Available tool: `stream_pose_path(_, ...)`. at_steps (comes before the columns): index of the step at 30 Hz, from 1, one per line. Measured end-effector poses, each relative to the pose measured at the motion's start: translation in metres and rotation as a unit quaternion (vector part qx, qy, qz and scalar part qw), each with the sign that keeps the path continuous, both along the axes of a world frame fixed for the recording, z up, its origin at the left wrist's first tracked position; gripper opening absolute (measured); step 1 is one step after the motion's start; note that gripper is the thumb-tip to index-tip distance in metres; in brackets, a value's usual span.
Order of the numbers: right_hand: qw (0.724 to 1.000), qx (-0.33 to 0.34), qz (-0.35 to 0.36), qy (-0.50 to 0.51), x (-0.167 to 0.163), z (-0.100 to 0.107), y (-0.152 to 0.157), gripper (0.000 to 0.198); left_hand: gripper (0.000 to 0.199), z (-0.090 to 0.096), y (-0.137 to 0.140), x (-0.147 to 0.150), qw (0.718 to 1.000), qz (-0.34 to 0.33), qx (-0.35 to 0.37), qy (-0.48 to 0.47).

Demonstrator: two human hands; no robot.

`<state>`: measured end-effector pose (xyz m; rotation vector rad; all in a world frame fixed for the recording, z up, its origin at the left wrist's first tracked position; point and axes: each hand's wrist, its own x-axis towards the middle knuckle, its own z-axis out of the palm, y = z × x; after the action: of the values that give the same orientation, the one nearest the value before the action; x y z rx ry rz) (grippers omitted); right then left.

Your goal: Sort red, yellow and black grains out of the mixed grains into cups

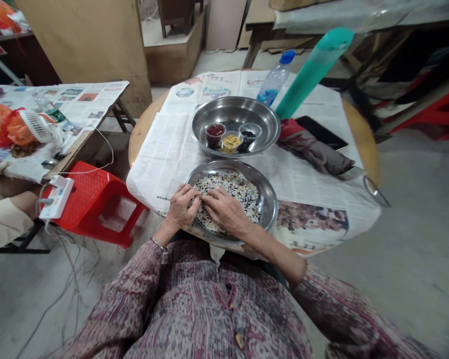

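Note:
A metal basin (272, 199) in front of me holds a spread of mixed white, black, red and yellow grains (239, 192). At its left side my left hand (182, 207) reaches over the rim, fingers bent and pinched together. My right hand (225, 212) lies over the grains with curled fingers, its fingertips close to those of the left. Whatever is between the fingers is too small to make out. Behind stands a second metal basin (267, 117) with small clear cups of red beans (216, 131), yellow grains (231, 143) and black beans (249, 134).
Newspaper (160, 149) covers the round table. At its back right are a plastic bottle (275, 82), a long green object (314, 70), a folded umbrella (314, 149) and a dark tablet (322, 130). Left stand a red stool (93, 199), a power strip (57, 198) and another person's arm.

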<state>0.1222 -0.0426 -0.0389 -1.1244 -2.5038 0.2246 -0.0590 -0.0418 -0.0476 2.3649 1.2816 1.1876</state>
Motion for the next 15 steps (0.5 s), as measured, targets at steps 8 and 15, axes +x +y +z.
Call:
stream_pose_path(8,0.99,0.035,-0.12,-0.062,0.029,0.006,0.03,0.024,0.019,0.0,0.0,0.0,1.0,0.002,-0.004,0.001)
stream_pose_path(15,0.982,0.019,-0.177,-0.059,0.053,0.009,0.03,0.023,0.019,0.0,0.0,0.0,1.0,0.0,0.008,-0.006)
